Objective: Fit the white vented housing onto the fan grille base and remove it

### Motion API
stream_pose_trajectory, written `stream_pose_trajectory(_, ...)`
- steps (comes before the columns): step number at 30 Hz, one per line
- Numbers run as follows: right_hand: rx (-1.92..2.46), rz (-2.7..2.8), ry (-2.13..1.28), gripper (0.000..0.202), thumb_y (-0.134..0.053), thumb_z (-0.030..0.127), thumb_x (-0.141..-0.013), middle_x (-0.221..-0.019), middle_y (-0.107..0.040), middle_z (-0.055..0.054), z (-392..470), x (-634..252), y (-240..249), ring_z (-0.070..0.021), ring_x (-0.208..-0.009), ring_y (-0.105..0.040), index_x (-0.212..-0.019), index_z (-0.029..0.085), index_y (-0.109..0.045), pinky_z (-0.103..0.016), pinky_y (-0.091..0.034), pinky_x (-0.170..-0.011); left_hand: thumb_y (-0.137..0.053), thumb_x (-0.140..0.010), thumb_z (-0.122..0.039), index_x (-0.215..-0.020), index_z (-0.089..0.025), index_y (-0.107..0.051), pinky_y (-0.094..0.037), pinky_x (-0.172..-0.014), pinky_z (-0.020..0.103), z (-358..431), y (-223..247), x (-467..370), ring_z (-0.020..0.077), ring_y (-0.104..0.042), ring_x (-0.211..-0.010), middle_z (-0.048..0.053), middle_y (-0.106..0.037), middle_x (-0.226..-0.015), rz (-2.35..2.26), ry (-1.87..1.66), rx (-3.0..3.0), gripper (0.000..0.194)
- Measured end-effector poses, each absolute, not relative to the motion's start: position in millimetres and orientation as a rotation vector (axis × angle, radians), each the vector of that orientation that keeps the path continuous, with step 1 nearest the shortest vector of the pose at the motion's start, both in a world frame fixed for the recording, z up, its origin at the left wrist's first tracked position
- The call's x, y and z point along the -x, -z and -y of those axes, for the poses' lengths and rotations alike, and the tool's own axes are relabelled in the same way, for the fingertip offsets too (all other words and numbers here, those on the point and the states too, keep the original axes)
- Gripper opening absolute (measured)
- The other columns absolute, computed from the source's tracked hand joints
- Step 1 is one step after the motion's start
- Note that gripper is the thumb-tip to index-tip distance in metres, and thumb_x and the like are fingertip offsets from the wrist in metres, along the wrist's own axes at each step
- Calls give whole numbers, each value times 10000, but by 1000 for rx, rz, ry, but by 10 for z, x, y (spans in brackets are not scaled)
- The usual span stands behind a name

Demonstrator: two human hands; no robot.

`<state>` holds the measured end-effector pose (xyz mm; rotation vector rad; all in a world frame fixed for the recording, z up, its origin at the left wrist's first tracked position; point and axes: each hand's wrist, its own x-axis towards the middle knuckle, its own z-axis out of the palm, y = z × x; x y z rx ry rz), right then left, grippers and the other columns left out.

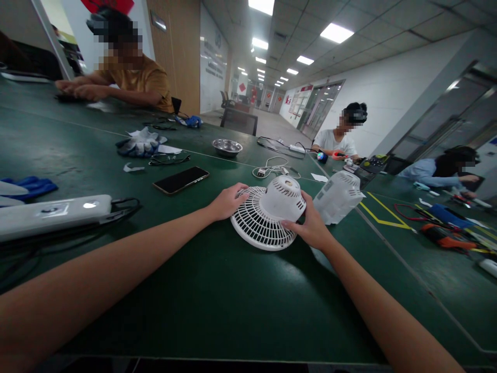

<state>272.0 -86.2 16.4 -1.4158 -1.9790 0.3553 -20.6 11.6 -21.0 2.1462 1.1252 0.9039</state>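
Note:
A white fan head (285, 199) with a round slatted grille lies grille-down on the green table (217, 311), its motor housing pointing up. My left hand (230, 201) grips the left rim of the grille. On the other side, my right hand (310, 225) is wrapped round the right side of the motor housing, thumb toward the front. Just right of that hand stands a white plastic housing (338, 197). Behind the fan head lies a coiled white cable (272, 170).
Left of the fan head lie a phone (181, 180), gloves (142, 143) and a white device (54, 213). Farther back is a metal bowl (227, 147). An orange-black tool (446, 237) lies at the right. Three people sit around the table.

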Motion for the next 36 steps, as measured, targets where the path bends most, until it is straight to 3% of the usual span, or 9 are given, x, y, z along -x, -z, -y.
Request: stream_pose_trajectory(36, 1408, 1970, -366, 1047, -816, 555, -746, -1441, -578, -177, 873, -2703, -176, -397, -1286, -591, -1555, 233, -234, -620, -460, -1105, -447, -974, -492, -1392, -186, -535, -480, -1051, 437, -101, 204, 202, 285, -628, -1236, 131, -643, -1384, -1135, -897, -2141, 525)
